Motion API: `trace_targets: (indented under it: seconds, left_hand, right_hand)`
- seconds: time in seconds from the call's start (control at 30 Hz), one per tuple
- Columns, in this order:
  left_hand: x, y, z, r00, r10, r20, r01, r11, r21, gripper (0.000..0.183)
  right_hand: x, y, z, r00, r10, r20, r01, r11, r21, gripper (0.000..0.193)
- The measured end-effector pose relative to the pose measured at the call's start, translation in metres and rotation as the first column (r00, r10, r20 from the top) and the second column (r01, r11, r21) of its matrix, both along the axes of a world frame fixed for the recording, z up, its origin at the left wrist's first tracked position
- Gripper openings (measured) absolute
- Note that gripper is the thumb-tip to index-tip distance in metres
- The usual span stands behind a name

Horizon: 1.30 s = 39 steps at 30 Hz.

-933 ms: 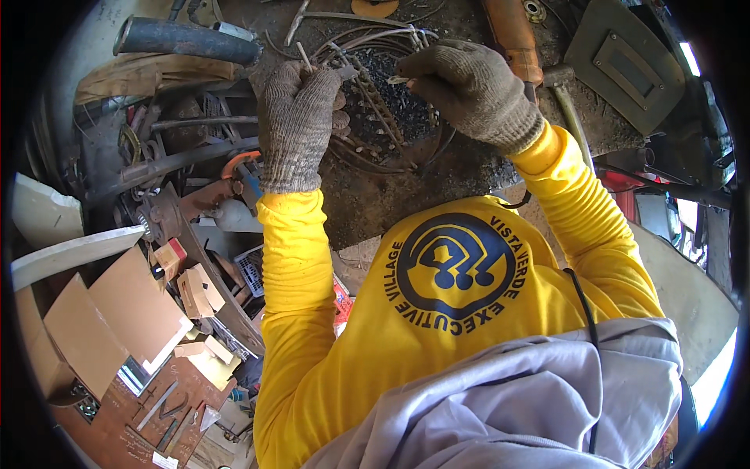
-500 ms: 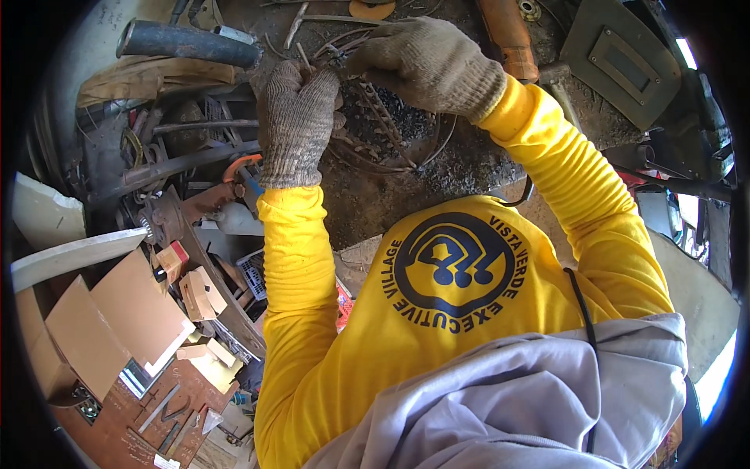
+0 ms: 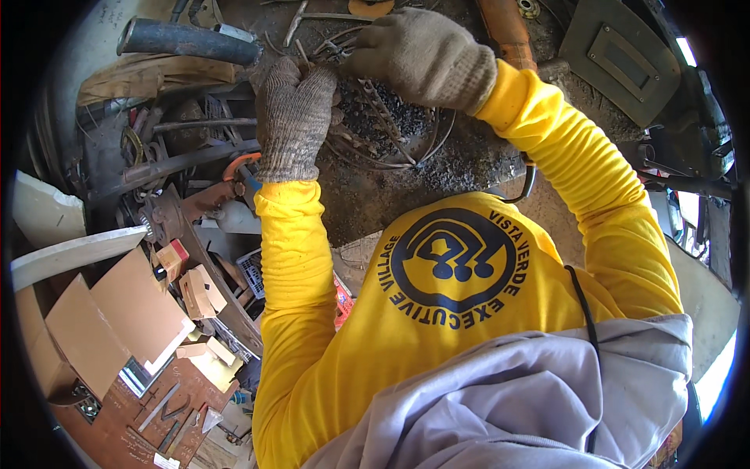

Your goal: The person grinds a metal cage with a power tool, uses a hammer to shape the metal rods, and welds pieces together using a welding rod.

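Observation:
On the dark, gritty workbench (image 3: 367, 203) lies a round frame of thin bent metal rods (image 3: 406, 163), with rough, rusty bars (image 3: 380, 107) across its inside. My left hand (image 3: 294, 121), in a grey-brown knit glove, is closed around the left part of this frame. A short thin rod (image 3: 301, 51) pokes up by its thumb. My right hand (image 3: 426, 61), gloved alike, bends over the far side of the frame with its fingers curled inward. Whatever it pinches is hidden under the glove. Several rod ends (image 3: 332, 47) show between the two hands.
An orange tool body (image 3: 506, 31) and a welding mask (image 3: 621, 62) lie at the far right. A dark pipe (image 3: 187, 41) and a T-shaped metal rod (image 3: 296, 22) are at the far left. Below them are scrap metal and cardboard boxes (image 3: 141, 313).
My right hand has shifted slightly left and away from me, its forearm following. My left hand has moved only a little. The round frame stays in nearly the same place.

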<state>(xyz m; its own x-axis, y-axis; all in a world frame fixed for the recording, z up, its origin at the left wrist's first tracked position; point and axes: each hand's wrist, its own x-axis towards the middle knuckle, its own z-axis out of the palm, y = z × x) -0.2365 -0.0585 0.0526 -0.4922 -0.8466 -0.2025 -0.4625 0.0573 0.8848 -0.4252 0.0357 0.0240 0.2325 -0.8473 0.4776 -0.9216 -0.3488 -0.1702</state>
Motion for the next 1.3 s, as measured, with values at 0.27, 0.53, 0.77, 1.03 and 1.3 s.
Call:
trace_targets:
  seconds: [0.27, 0.53, 0.77, 1.03, 1.3]
  left_hand:
    - [0.015, 0.015, 0.006, 0.971, 0.141, -0.195, -0.079, 0.952, 0.296, 0.018]
    - [0.017, 0.027, 0.001, 0.974, 0.118, -0.191, -0.065, 0.962, 0.264, 0.016]
    - [0.018, 0.020, -0.005, 0.985, 0.064, -0.162, -0.018, 0.963, 0.268, 0.019]
    - [0.009, 0.024, -0.005, 0.991, 0.097, -0.094, -0.074, 0.973, 0.220, 0.015]
    - [0.016, 0.018, -0.012, 0.985, 0.081, -0.154, -0.039, 0.965, 0.259, 0.020]
  right_hand:
    - [-0.040, 0.054, 0.022, 0.872, -0.241, 0.426, 0.295, 0.953, -0.067, 0.025]
    - [-0.005, 0.084, -0.026, 0.807, -0.192, 0.558, 0.227, 0.974, 0.007, 0.018]
    - [0.002, 0.077, -0.021, 0.820, -0.083, 0.566, 0.118, 0.993, -0.025, 0.022]
    - [0.007, 0.051, -0.013, 0.904, -0.017, 0.428, 0.039, 0.998, -0.042, 0.026]
    - [0.005, 0.020, -0.008, 0.983, 0.044, 0.179, -0.036, 0.998, -0.051, 0.028]
